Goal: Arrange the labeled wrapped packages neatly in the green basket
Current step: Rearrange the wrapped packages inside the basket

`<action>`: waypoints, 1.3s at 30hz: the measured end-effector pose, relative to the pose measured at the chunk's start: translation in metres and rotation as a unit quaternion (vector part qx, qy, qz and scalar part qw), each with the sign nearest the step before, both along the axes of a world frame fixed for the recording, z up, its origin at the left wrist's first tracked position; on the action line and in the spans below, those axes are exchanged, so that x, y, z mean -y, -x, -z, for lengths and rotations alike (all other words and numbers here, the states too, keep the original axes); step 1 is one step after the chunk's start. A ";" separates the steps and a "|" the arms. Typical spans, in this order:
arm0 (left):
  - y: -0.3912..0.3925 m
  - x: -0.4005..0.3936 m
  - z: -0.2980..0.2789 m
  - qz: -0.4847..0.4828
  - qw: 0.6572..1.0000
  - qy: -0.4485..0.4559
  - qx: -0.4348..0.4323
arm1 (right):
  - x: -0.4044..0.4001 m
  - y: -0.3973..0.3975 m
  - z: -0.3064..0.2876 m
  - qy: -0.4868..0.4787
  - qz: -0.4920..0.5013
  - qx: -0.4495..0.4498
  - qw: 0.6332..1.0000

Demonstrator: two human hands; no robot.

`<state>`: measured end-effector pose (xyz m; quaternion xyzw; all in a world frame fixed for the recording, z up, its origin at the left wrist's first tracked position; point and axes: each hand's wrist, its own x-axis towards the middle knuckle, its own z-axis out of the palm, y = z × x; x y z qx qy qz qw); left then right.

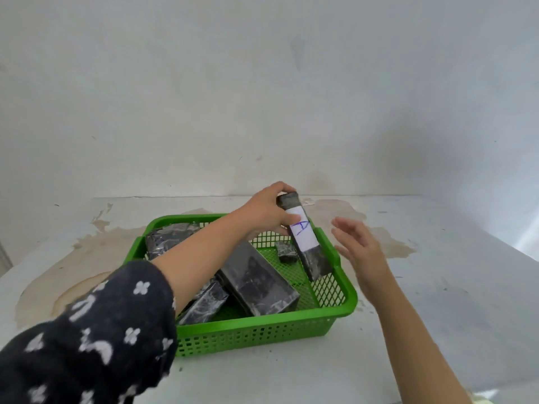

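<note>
Green basket (344,309) sitting on a stained white surface (437,316), with dark wrapped packages (256,279) piled loosely inside. Left hand (267,212) gripping the top of a long package labeled A (304,236), tilted against the right wall. Right hand (360,252) spread wide, empty, just right of the rim

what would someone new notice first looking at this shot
The bright green basket stands out on the pale, stained table, with several dark wrapped packages lying askew inside. Over its far right corner, the left hand holds a long package with a white label marked A, tilted, its lower end down inside the basket. The right hand hangs open just outside the right rim, holding nothing.
</note>
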<state>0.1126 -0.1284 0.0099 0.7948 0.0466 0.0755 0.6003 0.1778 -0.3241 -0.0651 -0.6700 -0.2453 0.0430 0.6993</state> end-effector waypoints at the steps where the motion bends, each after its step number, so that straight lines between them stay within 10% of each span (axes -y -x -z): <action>1: -0.007 -0.002 0.004 0.002 1.000 -0.007 -0.029 | 0.000 0.000 0.012 -0.002 -0.022 -0.035 0.999; 5: -0.026 -0.007 0.020 0.054 0.985 -0.059 -0.151 | -0.002 0.000 0.041 -0.077 -0.137 -0.161 0.974; 14: -0.048 0.000 0.047 0.120 0.949 -0.132 -0.259 | -0.010 0.000 0.053 -0.097 -0.118 -0.141 0.978; 19: -0.052 -0.014 0.041 0.182 0.849 -0.450 -0.210 | -0.010 -0.004 0.058 -0.103 -0.130 -0.136 0.977; 29: -0.066 -0.004 0.059 0.212 0.838 -0.483 -0.140 | -0.012 -0.006 0.060 -0.099 -0.121 -0.125 0.980; 39: -0.064 0.009 0.060 0.274 0.733 -0.616 -0.096 | -0.012 -0.007 0.060 -0.101 -0.123 -0.127 0.979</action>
